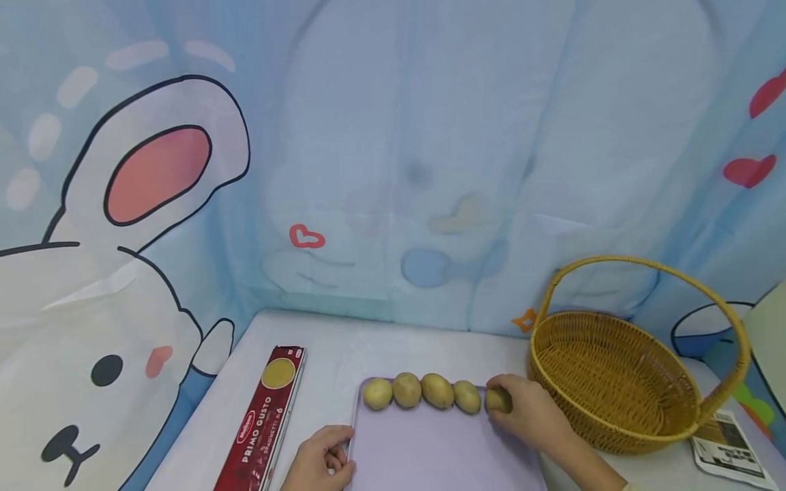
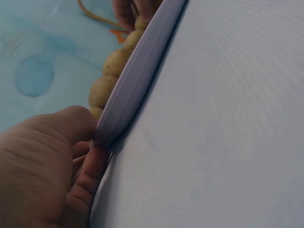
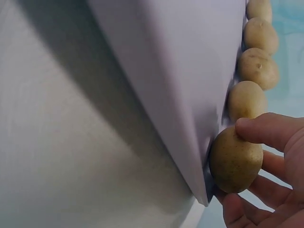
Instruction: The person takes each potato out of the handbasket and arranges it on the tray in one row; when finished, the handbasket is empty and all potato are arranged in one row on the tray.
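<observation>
Right hand [image 1: 528,409] grips the end potato [image 1: 497,400], lower centre-right of frame, at the tray's [image 1: 430,450] back edge. I'd judge it firm, light, roundish: pinch across its middle. Left hand [image 1: 319,460] pinches the tray's left rim.

Readable print: one box only
The red pasta box [image 1: 260,423] reads "PRIMO GUSTO" in white, with a smaller "SPAGHETTI" line beside it; the printed leaflet [image 1: 727,443] by the basket is too small to read.
</observation>
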Demonstrator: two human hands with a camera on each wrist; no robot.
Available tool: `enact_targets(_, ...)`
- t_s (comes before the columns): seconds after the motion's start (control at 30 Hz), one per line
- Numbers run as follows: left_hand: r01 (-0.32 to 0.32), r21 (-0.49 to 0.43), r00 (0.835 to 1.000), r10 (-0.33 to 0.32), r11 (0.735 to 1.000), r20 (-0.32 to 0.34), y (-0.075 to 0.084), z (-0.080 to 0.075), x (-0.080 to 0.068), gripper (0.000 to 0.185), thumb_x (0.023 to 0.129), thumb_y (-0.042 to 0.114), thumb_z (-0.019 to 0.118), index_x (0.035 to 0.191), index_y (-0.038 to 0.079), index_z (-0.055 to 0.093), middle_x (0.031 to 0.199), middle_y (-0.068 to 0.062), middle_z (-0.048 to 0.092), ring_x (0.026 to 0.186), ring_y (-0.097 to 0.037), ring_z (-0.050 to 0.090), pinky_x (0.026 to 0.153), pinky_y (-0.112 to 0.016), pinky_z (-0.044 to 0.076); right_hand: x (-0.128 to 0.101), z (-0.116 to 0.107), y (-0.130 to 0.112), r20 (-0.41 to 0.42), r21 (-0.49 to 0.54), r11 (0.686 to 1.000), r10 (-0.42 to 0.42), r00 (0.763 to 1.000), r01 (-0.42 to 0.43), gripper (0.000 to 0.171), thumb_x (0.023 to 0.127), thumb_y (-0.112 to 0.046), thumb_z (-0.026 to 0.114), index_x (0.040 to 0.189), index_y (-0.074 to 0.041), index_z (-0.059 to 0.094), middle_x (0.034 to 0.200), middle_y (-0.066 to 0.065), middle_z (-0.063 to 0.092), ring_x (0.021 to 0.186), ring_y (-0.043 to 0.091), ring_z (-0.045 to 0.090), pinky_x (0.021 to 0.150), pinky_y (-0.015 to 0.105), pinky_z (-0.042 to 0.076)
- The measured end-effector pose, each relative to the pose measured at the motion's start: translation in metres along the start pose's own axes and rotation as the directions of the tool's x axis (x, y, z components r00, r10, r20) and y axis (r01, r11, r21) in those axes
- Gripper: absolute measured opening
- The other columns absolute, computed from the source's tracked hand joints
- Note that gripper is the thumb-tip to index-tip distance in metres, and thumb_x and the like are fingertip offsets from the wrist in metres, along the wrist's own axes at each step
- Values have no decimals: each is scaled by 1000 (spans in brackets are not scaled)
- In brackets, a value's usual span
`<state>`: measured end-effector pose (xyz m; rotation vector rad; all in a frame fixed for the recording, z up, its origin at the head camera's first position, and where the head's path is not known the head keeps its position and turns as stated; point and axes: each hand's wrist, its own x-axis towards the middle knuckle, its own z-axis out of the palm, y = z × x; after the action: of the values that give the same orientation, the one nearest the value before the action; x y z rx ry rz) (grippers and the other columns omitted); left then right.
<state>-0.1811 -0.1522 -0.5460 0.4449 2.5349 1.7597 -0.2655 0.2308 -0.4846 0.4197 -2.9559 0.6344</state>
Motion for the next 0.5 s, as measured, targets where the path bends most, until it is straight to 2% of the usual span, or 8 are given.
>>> enact_targets(0.17,4,-21,1000,-4,1000,-4,2,1,2,44,81,7,75,122,-5,62,103,-5,60,70,-5,57,62,-21,53,-1,-7,3,-15,-22,999,-37,999,37,44,70,-20,87,109,-12,68,110,4,67,101,27,63,82,45,52)
enact_targets(0.37,-2,-19,1000,2,1000,21,4,1,3,44,82,5,73,123,-7,60,103,-6,59,71,-5,57,63,-22,53,-16,-17,5,-81,-64,992,-117,990,112,41,71,-17,85,107,-12,67,109,2,65,101,25,63,83,43,52)
enact_targets(0.43,-2,18,999,1,1000,39,6,0,3,45,83,7,73,124,-7,60,102,-5,59,71,-4,56,64,-22,53,-24,-21,1,-95,-51,990,-135,986,131,42,72,-16,84,110,-11,67,111,2,65,103,24,63,84,43,52)
enact_targets(0.5,-14,117,999,8,993,50,11,-2,2,47,84,10,73,126,-8,59,106,-5,59,73,-4,56,65,-22,52,-33,-24,-5,-83,-29,989,-147,986,146,43,75,-17,83,114,-10,66,114,2,64,106,24,62,86,43,51)
